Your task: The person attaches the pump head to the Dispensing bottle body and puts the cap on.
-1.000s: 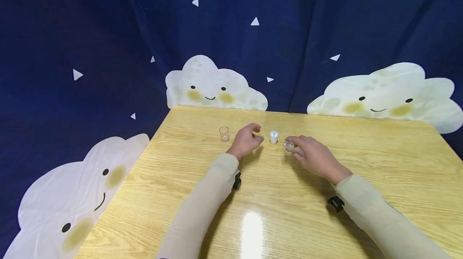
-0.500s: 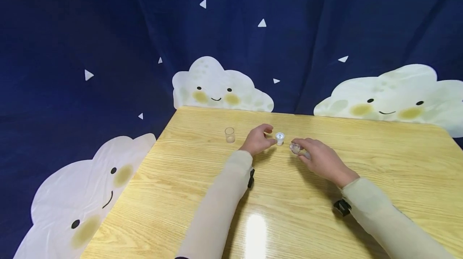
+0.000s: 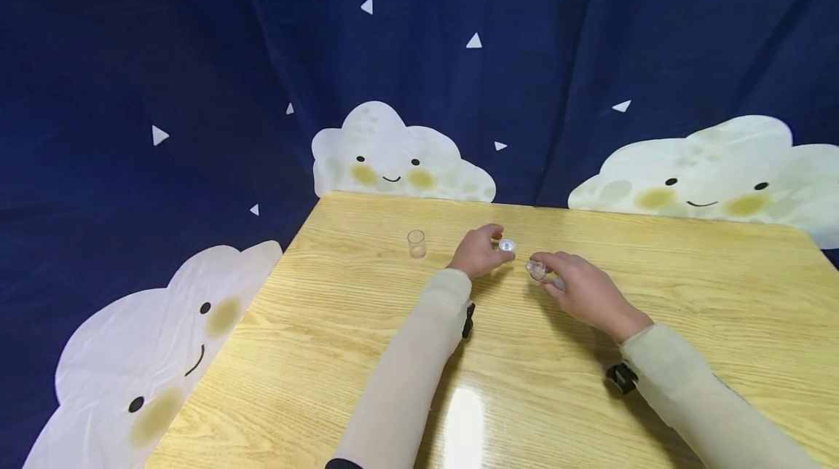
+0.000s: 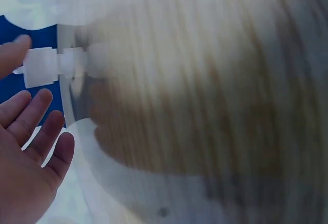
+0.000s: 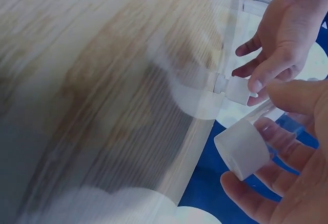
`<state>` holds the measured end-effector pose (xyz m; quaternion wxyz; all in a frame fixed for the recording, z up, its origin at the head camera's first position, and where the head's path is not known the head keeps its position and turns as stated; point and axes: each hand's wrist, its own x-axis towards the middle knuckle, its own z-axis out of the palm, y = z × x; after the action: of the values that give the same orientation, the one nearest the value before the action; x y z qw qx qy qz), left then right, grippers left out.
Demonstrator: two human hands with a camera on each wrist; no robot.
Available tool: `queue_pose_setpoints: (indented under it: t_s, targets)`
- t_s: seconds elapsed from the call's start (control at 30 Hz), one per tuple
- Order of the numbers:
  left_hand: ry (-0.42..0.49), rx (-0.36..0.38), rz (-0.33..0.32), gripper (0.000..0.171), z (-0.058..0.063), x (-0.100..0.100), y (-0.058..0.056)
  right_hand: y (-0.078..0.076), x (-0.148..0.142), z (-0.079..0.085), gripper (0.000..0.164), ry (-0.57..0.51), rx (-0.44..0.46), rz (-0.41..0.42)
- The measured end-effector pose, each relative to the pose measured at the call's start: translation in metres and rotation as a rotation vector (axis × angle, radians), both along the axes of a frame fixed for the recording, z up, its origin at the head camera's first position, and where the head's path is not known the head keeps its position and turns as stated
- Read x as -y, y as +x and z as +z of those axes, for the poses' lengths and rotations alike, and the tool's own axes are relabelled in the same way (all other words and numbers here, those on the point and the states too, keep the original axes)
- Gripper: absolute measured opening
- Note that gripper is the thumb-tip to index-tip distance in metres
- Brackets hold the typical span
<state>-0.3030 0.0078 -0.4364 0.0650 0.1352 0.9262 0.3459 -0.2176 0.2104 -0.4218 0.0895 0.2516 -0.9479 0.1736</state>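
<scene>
In the head view, a white stepped plastic piece with a thin tip [image 3: 507, 245] stands on the table between the thumb and forefinger of my left hand [image 3: 477, 252]. The left wrist view shows the thumb at the piece's top and the forefinger along its side, the other fingers spread. To the right, my right hand [image 3: 583, 290] holds a clear plastic piece with a white cylindrical end [image 5: 242, 148], tilted just above the table. Thumb and fingers are curled round its clear part, which they partly hide.
A clear open cup [image 3: 416, 245] stands upright left of my left hand. The glossy wooden table [image 3: 537, 396] ends at a dark blue curtain [image 3: 419, 32] with printed clouds. Black straps sit on both wrists.
My left hand has moved right from beside the white piece until thumb and forefinger close on it. The right hand keeps hold of the clear piece, nearly still. The head view has shifted slightly.
</scene>
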Motion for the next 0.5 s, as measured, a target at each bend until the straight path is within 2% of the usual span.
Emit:
queue_pose_setpoints:
  t_s: [0.13, 0.23, 0.37, 0.5]
  targets:
    - [-0.061, -0.025, 0.013, 0.063, -0.007, -0.001, -0.006, 0.003, -0.002, 0.0, 0.047, -0.013, -0.018, 0.0]
    - [-0.055, -0.034, -0.002, 0.062, -0.012, -0.002, -0.01, 0.004, -0.005, 0.001, 0.047, -0.018, -0.03, -0.011]
    - [-0.036, -0.026, -0.036, 0.049, -0.014, -0.001, -0.011, 0.004, -0.006, 0.0, 0.046, -0.015, -0.017, -0.01]
    - [-0.046, -0.038, -0.041, 0.035, -0.015, -0.001, -0.009, 0.003, -0.007, -0.001, 0.045, -0.009, -0.009, -0.001]
